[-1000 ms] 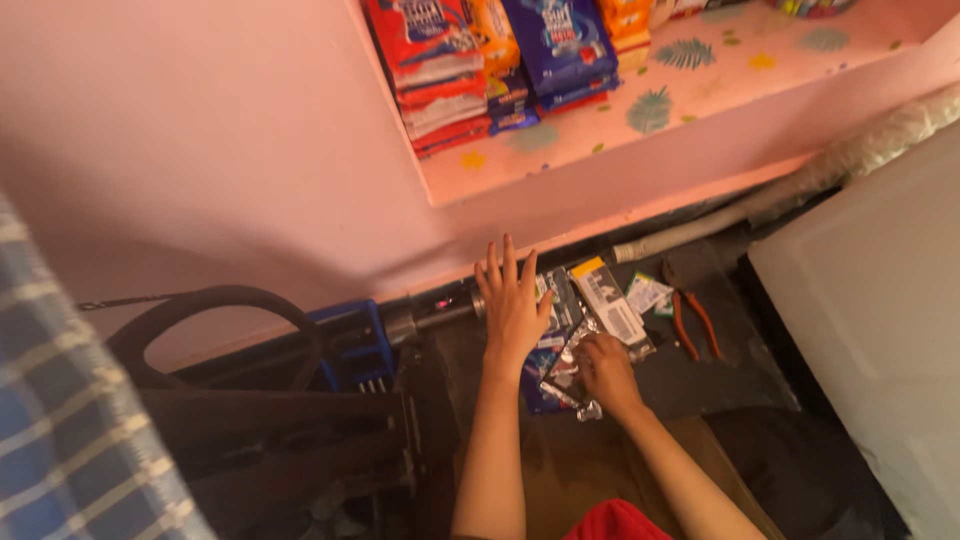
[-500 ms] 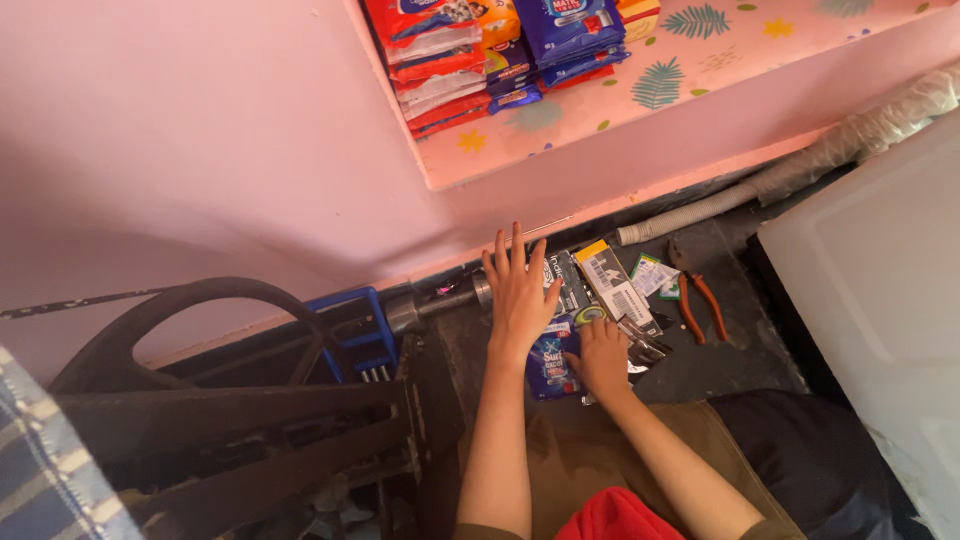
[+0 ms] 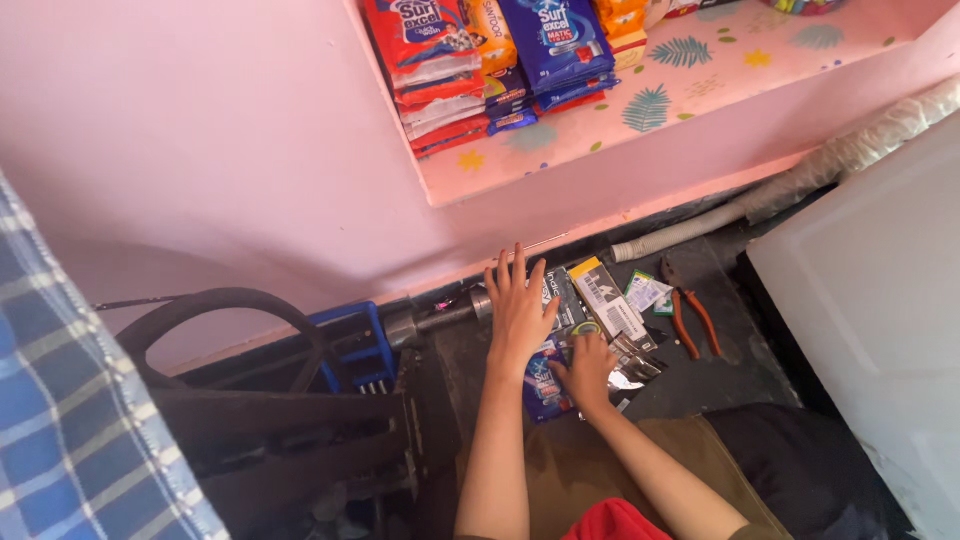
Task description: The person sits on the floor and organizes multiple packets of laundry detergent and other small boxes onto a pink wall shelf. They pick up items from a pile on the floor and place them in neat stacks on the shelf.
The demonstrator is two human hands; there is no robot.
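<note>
A: Head view, item one: the hands?

B: Left hand [image 3: 519, 312], flat, fingers spread and released, palm down on the dark floor [image 3: 720, 375] at the left edge of a heap of packets. It grasps nothing. Right hand [image 3: 583, 368], just near and right of it, fingers curled down onto the heap; whether they pinch a packet I cannot tell.

A: Item two: the heap?

B: A blue sachet [image 3: 545, 385] lies under and between the two hands, touching both. A crumpled silver foil packet [image 3: 632, 365] sits just right of the right hand, against its knuckles. A long dark carton with a yellow end [image 3: 606, 299] lies far of the right hand, tilted, beside the left hand's fingertips.

A: Item three: surroundings?

B: A small green and white packet [image 3: 647, 291] right of the carton. Orange-handled pliers [image 3: 690, 318] further right, apart from both hands. A grey corrugated hose [image 3: 700, 222] along the far wall. A metal cylinder [image 3: 440, 316] left of the left hand, a blue frame [image 3: 352, 345] beyond it, then a black wheel [image 3: 215, 305]. Far above, a pink shelf [image 3: 700, 95] with stacked red and blue detergent packs [image 3: 500, 55]. White container [image 3: 870, 300] at right; checked blue cloth [image 3: 70, 430] near left.
</note>
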